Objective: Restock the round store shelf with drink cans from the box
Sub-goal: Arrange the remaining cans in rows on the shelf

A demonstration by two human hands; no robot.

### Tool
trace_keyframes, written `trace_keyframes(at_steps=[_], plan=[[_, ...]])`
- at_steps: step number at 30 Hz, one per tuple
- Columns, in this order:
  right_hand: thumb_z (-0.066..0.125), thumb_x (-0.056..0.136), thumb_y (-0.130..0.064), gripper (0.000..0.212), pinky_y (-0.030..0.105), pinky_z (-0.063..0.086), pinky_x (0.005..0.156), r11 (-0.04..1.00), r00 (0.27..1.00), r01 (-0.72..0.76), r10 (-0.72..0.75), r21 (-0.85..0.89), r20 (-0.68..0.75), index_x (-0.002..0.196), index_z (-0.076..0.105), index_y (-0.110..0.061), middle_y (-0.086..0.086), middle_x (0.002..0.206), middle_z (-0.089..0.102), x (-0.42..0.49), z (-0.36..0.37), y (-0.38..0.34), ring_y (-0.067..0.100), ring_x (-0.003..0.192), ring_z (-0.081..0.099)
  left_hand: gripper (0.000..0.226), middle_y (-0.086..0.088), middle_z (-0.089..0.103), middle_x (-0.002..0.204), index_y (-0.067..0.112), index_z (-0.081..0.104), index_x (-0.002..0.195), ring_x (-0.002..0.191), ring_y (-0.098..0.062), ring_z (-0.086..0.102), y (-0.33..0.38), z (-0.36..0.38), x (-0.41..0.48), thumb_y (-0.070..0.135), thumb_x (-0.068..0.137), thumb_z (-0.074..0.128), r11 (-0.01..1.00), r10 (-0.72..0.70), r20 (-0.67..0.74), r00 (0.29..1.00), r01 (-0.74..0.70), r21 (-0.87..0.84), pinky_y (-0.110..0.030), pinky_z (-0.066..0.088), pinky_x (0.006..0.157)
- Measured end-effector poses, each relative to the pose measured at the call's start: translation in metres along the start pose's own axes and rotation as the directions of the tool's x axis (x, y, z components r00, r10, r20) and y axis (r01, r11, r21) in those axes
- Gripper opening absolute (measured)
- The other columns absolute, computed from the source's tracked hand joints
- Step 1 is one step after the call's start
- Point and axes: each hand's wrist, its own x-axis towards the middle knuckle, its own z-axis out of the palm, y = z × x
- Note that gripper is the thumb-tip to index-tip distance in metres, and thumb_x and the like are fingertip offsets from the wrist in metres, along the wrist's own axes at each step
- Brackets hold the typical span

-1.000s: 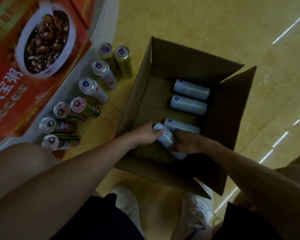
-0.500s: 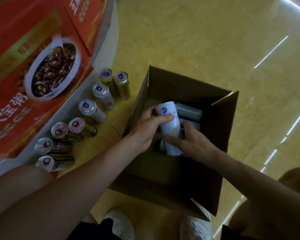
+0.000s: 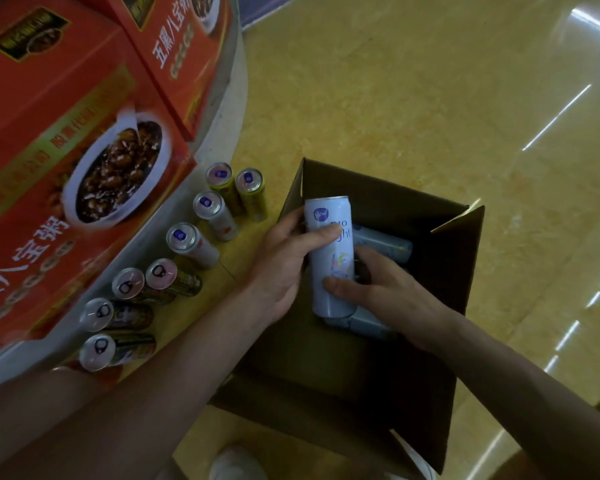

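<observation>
Holding the pale can (image 3: 331,258) upright over the open box (image 3: 459,271), you have both hands on it. Your left hand (image 3: 284,261) wraps the upper half with the thumb across the label. Your right hand (image 3: 385,292) curls round the lower half with the thumb on the front. Both grips are closed on this one can, neither is spread. The can sits clear of the other cans (image 3: 385,242) lying on their sides in the bottom of the box, and one more lies just beneath its base.

You are probably handling a slim, sealed can, so expect it to be stiff while full and fairly weighty for its size. Its printed skin looks smooth and may slide in a damp palm. Take it round the middle of the body with your fingers spread along the wall, not by the top rim. One hand should be enough to carry it. Mind the thin wall, which will likely dent if you knock it on the box flap.

A row of standing cans (image 3: 182,237) lines the floor (image 3: 395,98) just beside the curved base of the round shelf (image 3: 229,109), below the red cartons (image 3: 66,140). You will likely carry this can left to join them.
</observation>
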Motion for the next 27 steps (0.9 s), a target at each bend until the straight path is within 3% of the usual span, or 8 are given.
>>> trace_keyframes(at_steps=[8, 14, 18, 24, 27], plan=[[0.076, 0.086, -0.027, 0.046, 0.041, 0.057, 0.094, 0.997, 0.999, -0.042, 0.041, 0.057, 0.018, 0.127, 0.057, -0.024, -0.006, 0.115, 0.07, -0.013, 0.0, -0.017, 0.011, 0.104, 0.068, 0.043, -0.006, 0.074, 0.111, 0.016, 0.066, 0.119, 0.108, -0.023, 0.07, 0.031, 0.012, -0.029, 0.017, 0.078, 0.074, 0.997, -0.041, -0.044, 0.998, 0.044, 0.063, -0.043, 0.055, 0.098], [0.076, 0.086, -0.032, 0.05, 0.037, 0.058, 0.092, 0.997, 0.999, -0.039, 0.038, 0.061, 0.018, 0.131, 0.054, -0.025, -0.007, 0.117, 0.069, -0.059, 0.004, -0.036, 0.007, 0.103, 0.068, 0.037, -0.008, 0.073, 0.116, 0.014, 0.063, 0.124, 0.111, -0.023, 0.069, 0.062, 0.026, -0.074, 0.003, 0.089, 0.069, 0.99, -0.098, -0.058, 0.993, 0.104, 0.095, -0.039, 0.057, 0.094], [0.076, 0.087, -0.029, 0.048, 0.029, 0.059, 0.085, 0.998, 0.997, -0.06, 0.059, 0.015, 0.058, 0.13, 0.055, -0.021, -0.007, 0.114, 0.069, -0.115, 0.005, -0.058, 0.004, 0.097, 0.068, 0.037, -0.008, 0.073, 0.116, 0.016, 0.062, 0.123, 0.114, -0.027, 0.068, 0.089, 0.034, -0.131, 0.007, 0.088, 0.071, 0.976, -0.172, -0.102, 0.98, 0.183, 0.116, -0.048, 0.055, 0.098], [0.078, 0.085, -0.027, 0.046, 0.039, 0.059, 0.087, 0.991, 0.988, -0.127, 0.122, 0.046, 0.091, 0.127, 0.058, -0.025, -0.004, 0.111, 0.071, -0.225, -0.01, -0.118, 0.011, 0.099, 0.07, 0.042, -0.014, 0.072, 0.12, 0.01, 0.059, 0.128, 0.112, -0.03, 0.068, 0.167, 0.083, -0.222, 0.003, 0.088, 0.071, 0.956, -0.233, -0.109, 0.966, 0.248, 0.158, -0.043, 0.058, 0.093], [0.077, 0.085, -0.029, 0.043, 0.036, 0.058, 0.084, 0.996, 0.99, -0.093, 0.092, 0.001, 0.105, 0.125, 0.06, -0.026, -0.007, 0.108, 0.072, -0.276, -0.032, -0.169, 0.007, 0.096, 0.07, 0.041, -0.013, 0.072, 0.12, 0.01, 0.06, 0.128, 0.112, -0.031, 0.068, 0.218, 0.114, -0.264, 0.004, 0.089, 0.071, 0.965, -0.217, -0.126, 0.968, 0.232, 0.124, -0.044, 0.058, 0.091]])
